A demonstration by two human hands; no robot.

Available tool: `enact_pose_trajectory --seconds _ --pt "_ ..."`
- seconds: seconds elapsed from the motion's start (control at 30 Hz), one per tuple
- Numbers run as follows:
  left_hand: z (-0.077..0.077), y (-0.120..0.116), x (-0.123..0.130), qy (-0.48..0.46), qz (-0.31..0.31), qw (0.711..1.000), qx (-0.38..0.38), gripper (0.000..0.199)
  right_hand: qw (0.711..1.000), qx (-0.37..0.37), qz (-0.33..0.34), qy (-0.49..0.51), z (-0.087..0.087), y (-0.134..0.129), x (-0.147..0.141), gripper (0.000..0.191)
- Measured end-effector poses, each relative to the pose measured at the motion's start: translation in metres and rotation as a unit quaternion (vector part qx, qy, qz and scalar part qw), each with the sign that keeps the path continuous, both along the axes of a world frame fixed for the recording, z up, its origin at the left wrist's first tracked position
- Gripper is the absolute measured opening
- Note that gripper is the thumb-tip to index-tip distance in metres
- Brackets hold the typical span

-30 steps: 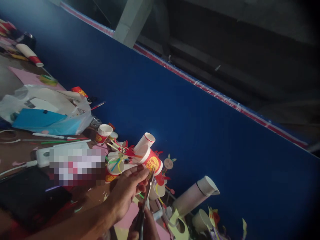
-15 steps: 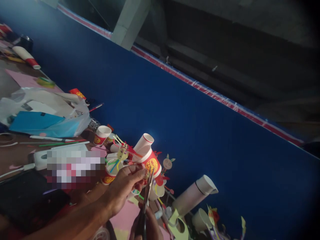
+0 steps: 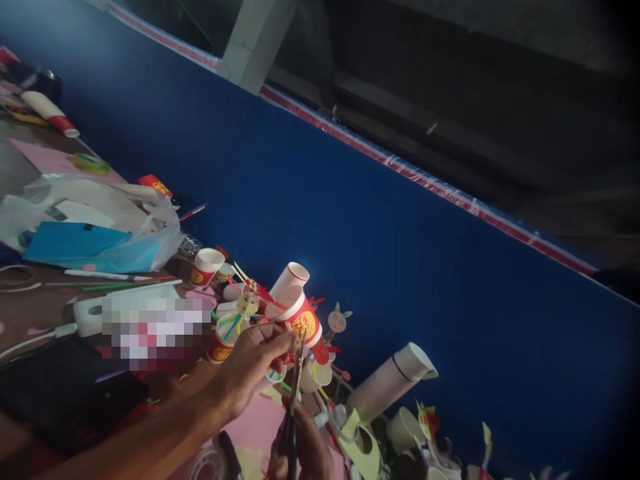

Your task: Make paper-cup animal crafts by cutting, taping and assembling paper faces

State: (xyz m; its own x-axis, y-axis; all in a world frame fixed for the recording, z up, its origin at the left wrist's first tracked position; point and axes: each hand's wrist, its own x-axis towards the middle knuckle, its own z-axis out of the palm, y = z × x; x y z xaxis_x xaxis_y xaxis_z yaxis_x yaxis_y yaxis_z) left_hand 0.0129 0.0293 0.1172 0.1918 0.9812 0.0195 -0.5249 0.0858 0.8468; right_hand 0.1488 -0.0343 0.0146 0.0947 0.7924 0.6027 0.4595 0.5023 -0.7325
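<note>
My left hand is pinched closed near the middle, its fingertips on something small that I cannot make out. Just below and right of it, my right hand grips the black handles of a pair of scissors. The blades point up, beside my left fingertips, and look nearly closed. Behind the fingertips lies a tilted red and white paper cup. A yellow paper face and a red paper figure on sticks stand beside it. Pink paper lies under my hands.
A white flask leans at the right, near a cut yellow-green paper and more cups. Stacked cups, a white power strip and a plastic bag with blue sheets lie to the left. A blue partition rises behind.
The view has shifted slightly. My left hand still pinches beside the scissors; the blades look a little more upright, and my right hand sits slightly further right.
</note>
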Motion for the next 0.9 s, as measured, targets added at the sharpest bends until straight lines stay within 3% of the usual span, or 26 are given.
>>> enact_pose_trajectory --seconds 0.3,0.53,0.9 --pt "0.005 -0.002 -0.004 0.020 0.001 1.000 -0.008 0.031 0.999 -0.020 -0.025 -0.020 0.001 -0.004 0.006 0.055" --pt "0.009 0.001 -0.007 0.025 -0.017 0.999 -0.024 0.032 0.997 -0.068 0.006 0.021 0.004 -0.006 0.006 0.060" --pt "0.002 0.006 -0.007 0.001 -0.032 0.999 -0.014 0.030 0.994 -0.092 0.037 0.053 0.019 -0.008 0.000 0.068"
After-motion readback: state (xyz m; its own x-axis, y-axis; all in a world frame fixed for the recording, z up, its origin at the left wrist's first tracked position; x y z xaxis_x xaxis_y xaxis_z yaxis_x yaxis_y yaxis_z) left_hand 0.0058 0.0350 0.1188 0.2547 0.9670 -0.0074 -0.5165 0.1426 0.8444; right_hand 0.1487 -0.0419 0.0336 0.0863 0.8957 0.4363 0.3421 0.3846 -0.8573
